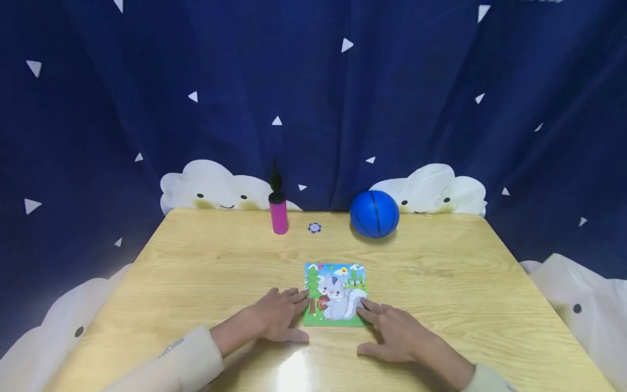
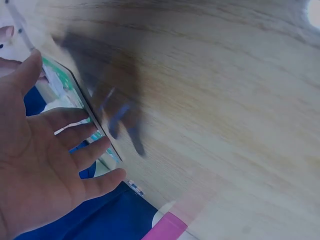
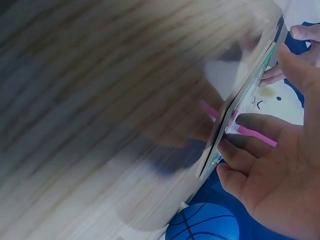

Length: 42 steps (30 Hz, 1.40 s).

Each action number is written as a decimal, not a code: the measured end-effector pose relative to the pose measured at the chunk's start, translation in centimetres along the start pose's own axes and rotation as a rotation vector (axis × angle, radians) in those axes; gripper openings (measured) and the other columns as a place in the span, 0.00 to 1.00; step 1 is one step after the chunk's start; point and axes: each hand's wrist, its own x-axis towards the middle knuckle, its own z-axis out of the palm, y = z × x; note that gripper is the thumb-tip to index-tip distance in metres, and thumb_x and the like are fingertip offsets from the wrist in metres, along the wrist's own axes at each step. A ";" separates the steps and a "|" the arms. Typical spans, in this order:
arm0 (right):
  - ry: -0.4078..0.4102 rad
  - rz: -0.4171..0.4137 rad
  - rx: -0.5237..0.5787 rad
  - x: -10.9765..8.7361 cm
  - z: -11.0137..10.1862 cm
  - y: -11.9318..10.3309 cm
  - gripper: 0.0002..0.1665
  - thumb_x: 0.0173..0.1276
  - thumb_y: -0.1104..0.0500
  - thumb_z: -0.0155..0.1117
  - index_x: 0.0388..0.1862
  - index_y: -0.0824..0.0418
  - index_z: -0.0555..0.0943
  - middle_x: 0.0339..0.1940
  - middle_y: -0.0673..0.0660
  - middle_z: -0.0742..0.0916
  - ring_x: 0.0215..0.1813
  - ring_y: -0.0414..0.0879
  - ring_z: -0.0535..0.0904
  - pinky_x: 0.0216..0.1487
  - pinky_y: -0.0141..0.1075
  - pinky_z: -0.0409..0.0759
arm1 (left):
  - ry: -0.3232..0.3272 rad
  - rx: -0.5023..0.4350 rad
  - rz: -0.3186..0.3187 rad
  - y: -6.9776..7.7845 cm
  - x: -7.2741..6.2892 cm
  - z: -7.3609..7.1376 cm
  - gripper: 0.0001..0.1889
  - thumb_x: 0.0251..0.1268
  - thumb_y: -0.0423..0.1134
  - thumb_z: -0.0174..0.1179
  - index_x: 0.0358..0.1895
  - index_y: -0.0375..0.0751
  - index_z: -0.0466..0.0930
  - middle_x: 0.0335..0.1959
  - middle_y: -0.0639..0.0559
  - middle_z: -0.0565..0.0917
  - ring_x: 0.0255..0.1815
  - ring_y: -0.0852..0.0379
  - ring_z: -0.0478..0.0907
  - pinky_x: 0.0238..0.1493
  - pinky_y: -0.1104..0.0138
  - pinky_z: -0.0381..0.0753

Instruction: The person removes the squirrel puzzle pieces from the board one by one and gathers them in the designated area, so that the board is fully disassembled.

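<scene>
A flat, rectangular picture board (image 1: 335, 296) with a grey squirrel holding an acorn lies on the wooden table. My left hand (image 1: 279, 316) is at its left edge, fingers extended and fingertips touching or nearly touching the side. On the opposite side, my right hand (image 1: 397, 332) rests fingertips on the board's lower right part, thumb spread out over the table. From the left wrist, the hand (image 2: 45, 155) shows an unfilled palm beside the board's edge. The right wrist view has the other hand (image 3: 275, 170) with loosely bent fingers against the thin board (image 3: 240, 102).
Behind the board stand a pink balloon pump (image 1: 279, 216) with a black top and a blue basketball (image 1: 374, 214). Between them lies a blue-and-white poker chip (image 1: 314, 227). A dark blue curtain (image 1: 313, 81) with white triangles and clouds hangs past the table's far edge.
</scene>
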 end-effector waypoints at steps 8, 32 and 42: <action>-0.003 0.010 0.005 0.1 0.0 -0.1 0.48 0.59 0.28 0.56 0.67 0.60 0.70 0.68 0.63 0.72 0.64 0.62 0.73 0.61 0.53 0.73 | 0.006 -0.022 -0.011 0.0 -0.3 0.1 0.42 0.59 0.71 0.48 0.71 0.48 0.61 0.74 0.51 0.61 0.73 0.45 0.60 0.66 0.43 0.63; -0.004 -0.208 0.203 3.3 0.0 1.7 0.30 0.66 0.53 0.62 0.66 0.61 0.71 0.70 0.60 0.70 0.72 0.59 0.63 0.68 0.53 0.64 | 0.112 -0.282 -0.005 -0.9 8.3 -3.8 0.32 0.63 0.52 0.60 0.67 0.41 0.68 0.68 0.45 0.69 0.69 0.46 0.65 0.68 0.51 0.64; -0.023 -0.263 0.130 4.0 0.4 1.9 0.28 0.65 0.55 0.62 0.63 0.62 0.74 0.69 0.61 0.72 0.70 0.57 0.67 0.66 0.52 0.68 | 0.119 -0.407 0.016 0.1 11.5 -4.0 0.26 0.58 0.41 0.65 0.60 0.38 0.74 0.60 0.45 0.77 0.62 0.48 0.72 0.65 0.59 0.69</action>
